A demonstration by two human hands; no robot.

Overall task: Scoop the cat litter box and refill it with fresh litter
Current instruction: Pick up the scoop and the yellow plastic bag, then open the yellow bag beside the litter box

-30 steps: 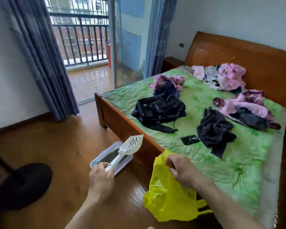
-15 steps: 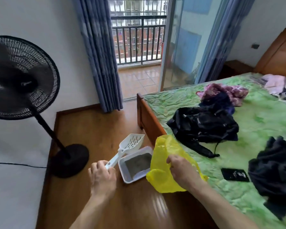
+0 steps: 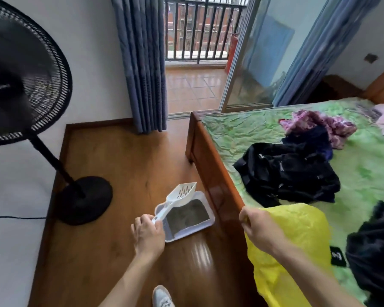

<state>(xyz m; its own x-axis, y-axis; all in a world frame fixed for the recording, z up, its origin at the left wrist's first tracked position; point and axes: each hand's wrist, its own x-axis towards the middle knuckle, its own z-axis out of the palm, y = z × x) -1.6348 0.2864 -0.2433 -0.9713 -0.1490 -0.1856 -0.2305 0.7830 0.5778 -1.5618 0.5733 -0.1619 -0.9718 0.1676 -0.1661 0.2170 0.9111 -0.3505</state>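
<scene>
A white litter box (image 3: 205,227) with grey litter inside sits on the wooden floor against the bed's side rail. My left hand (image 3: 148,234) grips the handle of a white slotted scoop (image 3: 182,193), whose empty head hovers over the box's far end. My right hand (image 3: 258,229) pinches the top edge of a yellow plastic bag (image 3: 297,247), which hangs over the bed's edge to the right of the box.
A black standing fan (image 3: 20,80) with its round base (image 3: 84,199) stands on the floor to the left. The wooden bed frame (image 3: 211,173) carries a green sheet with piles of dark and pink clothes. Blue curtains and an open balcony door lie ahead. My shoe (image 3: 162,295) shows below.
The view has swung left and down toward the floor. The litter box is now closer and below the scoop. The yellow bag has moved right, off the box.
</scene>
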